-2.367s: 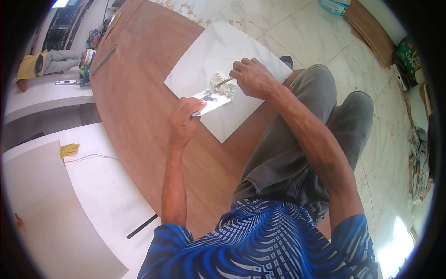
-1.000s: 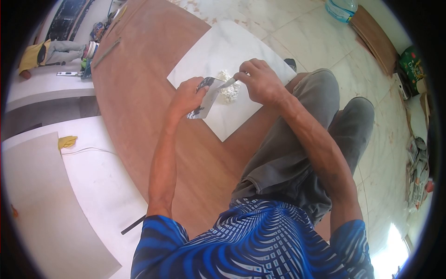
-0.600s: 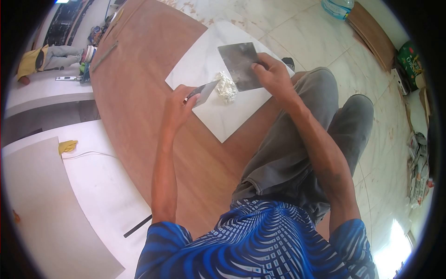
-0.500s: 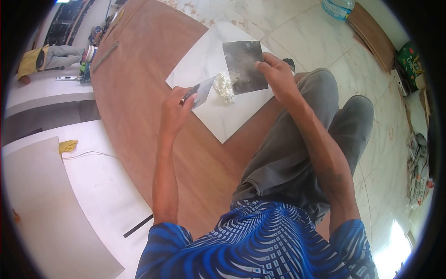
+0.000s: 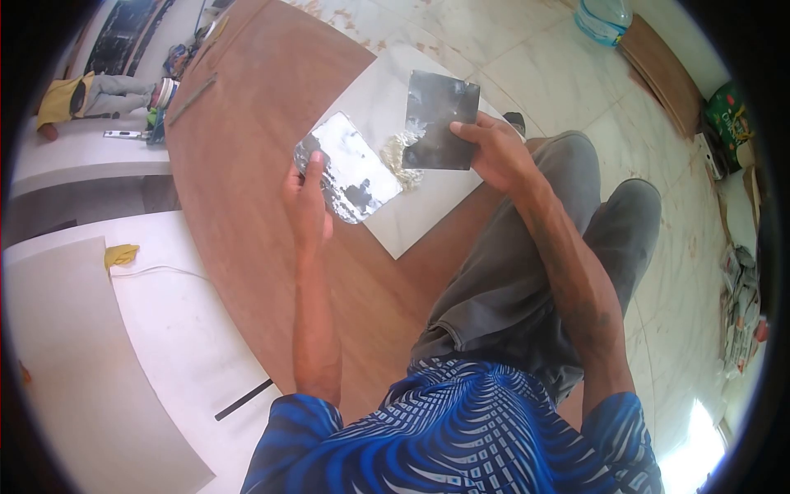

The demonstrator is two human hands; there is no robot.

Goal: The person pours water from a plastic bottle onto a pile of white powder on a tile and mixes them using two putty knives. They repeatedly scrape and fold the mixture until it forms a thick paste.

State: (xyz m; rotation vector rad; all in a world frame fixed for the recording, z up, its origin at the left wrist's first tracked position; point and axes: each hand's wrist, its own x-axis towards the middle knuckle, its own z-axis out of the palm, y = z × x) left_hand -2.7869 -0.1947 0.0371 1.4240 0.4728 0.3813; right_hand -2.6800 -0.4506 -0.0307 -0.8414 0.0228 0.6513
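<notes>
My left hand (image 5: 308,198) grips a light plate (image 5: 350,165) with dark patches and rounded corners, its broad face turned up, thumb on top. My right hand (image 5: 498,148) holds a dark rectangular sheet (image 5: 440,119) by its right side, thumb on its face. A lumpy whitish paste (image 5: 395,156) lies between the two plates, on a pale marbled tile (image 5: 395,235). The dark sheet hides part of the paste. Under the tile is a brown wooden board (image 5: 247,123).
A person in a yellow top (image 5: 70,97) is at the far left, near a level tool (image 5: 123,134). A plastic bottle (image 5: 605,20) and brown strips (image 5: 658,74) are at the upper right. A yellow cloth (image 5: 122,256) and a black strip (image 5: 243,400) lie on white surfaces at left.
My left hand has rotated the light plate from nearly edge-on to showing its broad face. My right hand and the dark sheet have shifted slightly right.
</notes>
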